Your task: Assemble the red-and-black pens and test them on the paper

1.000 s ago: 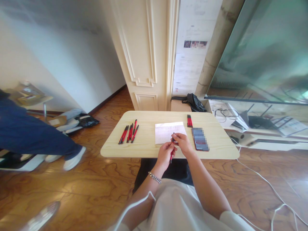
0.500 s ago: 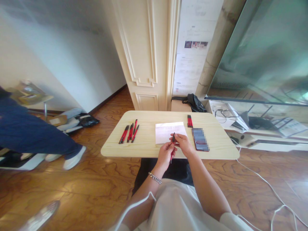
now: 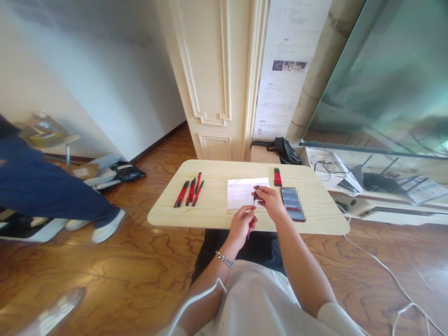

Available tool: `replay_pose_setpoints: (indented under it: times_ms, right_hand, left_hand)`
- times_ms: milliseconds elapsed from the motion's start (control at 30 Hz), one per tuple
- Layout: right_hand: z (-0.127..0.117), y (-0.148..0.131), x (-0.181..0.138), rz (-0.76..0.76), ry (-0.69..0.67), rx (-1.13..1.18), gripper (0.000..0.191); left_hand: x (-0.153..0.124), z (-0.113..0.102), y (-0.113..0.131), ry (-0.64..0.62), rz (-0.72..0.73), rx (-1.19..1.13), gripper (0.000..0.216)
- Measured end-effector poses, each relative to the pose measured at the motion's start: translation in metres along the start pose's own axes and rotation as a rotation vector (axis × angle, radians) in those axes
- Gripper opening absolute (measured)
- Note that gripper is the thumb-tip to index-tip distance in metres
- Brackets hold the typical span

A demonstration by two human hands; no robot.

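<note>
Above the front of the table, my left hand [image 3: 241, 226] is closed on the red barrel of a ballpoint pen [image 3: 249, 230], whose lower end points down toward me. My right hand [image 3: 272, 203] pinches the pen's black end piece [image 3: 255, 192] just above. A thin shaft, perhaps the refill, shows in the gap between the two parts. Behind my hands lies a sheet of white paper [image 3: 238, 194], partly covered by them. To the left rest several red and black pens [image 3: 189, 192]; three or so more pens [image 3: 277, 177] lie together at the back right.
A phone [image 3: 293, 204] lies right of my right hand on the pale wooden table [image 3: 217, 219]. At the left a person in dark blue trousers [image 3: 59, 186] is close by. A white cable [image 3: 381, 263] runs over the floor at right. Behind the table sits a black bag [image 3: 285, 150].
My right hand has moved up and slightly right with the black end piece, away from the red barrel. A thin shaft now shows between them. My left hand stays almost where it was.
</note>
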State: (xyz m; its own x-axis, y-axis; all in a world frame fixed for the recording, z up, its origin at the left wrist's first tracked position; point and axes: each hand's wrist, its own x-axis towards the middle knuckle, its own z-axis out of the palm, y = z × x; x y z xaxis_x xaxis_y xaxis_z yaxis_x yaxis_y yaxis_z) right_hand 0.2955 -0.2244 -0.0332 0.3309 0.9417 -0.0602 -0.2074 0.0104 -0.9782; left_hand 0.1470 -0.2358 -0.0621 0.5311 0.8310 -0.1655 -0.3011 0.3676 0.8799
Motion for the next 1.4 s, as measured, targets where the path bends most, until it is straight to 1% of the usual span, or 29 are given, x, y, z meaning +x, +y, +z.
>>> replay_pose_setpoints:
  times_ms: [100, 167, 233, 300, 367, 433, 500, 600, 733, 867, 933, 1000, 1100, 1167, 1233, 1300, 1400]
  right_hand:
    - [0.001, -0.007, 0.018, -0.052, 0.066, 0.073, 0.038]
    - [0.003, -0.007, 0.031, -0.078, 0.102, -0.008, 0.037]
    - [0.008, -0.001, 0.042, -0.085, 0.114, -0.233, 0.035]
    - [0.016, 0.008, 0.049, -0.085, 0.124, -0.530, 0.032]
    - [0.026, 0.017, 0.052, -0.090, 0.138, -0.801, 0.028]
    - [0.036, 0.025, 0.052, -0.103, 0.142, -1.012, 0.021]
    - [0.044, 0.031, 0.051, -0.108, 0.118, -1.168, 0.016]
    - [0.050, 0.035, 0.049, -0.084, 0.091, -1.284, 0.018]
    - [0.051, 0.035, 0.048, -0.071, 0.100, -1.308, 0.020]
    - [0.049, 0.030, 0.046, -0.069, 0.109, -1.267, 0.022]
    - [0.046, 0.025, 0.043, -0.100, 0.135, -1.189, 0.027]
    - [0.040, 0.021, 0.035, -0.147, 0.145, -1.048, 0.037]
    - [0.031, 0.019, 0.017, -0.189, 0.065, -0.823, 0.044]
    - [0.027, 0.021, 0.006, -0.193, -0.023, -0.725, 0.040]
    - [0.024, 0.023, 0.000, -0.186, -0.070, -0.669, 0.033]
    - [0.022, 0.024, 0.001, -0.181, -0.048, -0.632, 0.030]
    - [0.018, 0.019, 0.016, -0.163, 0.035, -0.645, 0.032]
  left_hand:
    - [-0.002, -0.003, 0.001, -0.001, -0.003, -0.011, 0.036]
    - [-0.003, -0.007, 0.002, 0.019, 0.004, -0.021, 0.035]
    - [-0.005, -0.011, 0.004, 0.057, 0.020, -0.031, 0.036]
    - [-0.005, -0.015, 0.005, 0.094, 0.044, -0.039, 0.037]
    - [-0.006, -0.018, 0.007, 0.117, 0.062, -0.039, 0.037]
    - [-0.006, -0.020, 0.007, 0.132, 0.070, -0.039, 0.038]
    - [-0.005, -0.022, 0.007, 0.138, 0.073, -0.041, 0.038]
    - [-0.004, -0.023, 0.007, 0.142, 0.085, -0.065, 0.036]
    - [-0.002, -0.021, 0.006, 0.155, 0.079, -0.104, 0.037]
    - [0.000, -0.020, 0.005, 0.164, 0.068, -0.100, 0.037]
    - [0.000, -0.021, 0.005, 0.163, 0.073, -0.097, 0.036]
    - [0.000, -0.021, 0.006, 0.160, 0.078, -0.098, 0.036]
    - [0.000, -0.019, 0.006, 0.153, 0.076, -0.101, 0.035]
    - [0.000, -0.016, 0.006, 0.155, 0.067, -0.094, 0.033]
    - [0.000, -0.012, 0.003, 0.157, 0.059, -0.079, 0.032]
    - [-0.001, -0.008, 0.001, 0.150, 0.051, -0.058, 0.031]
    - [-0.004, -0.007, -0.003, 0.127, 0.034, -0.029, 0.031]
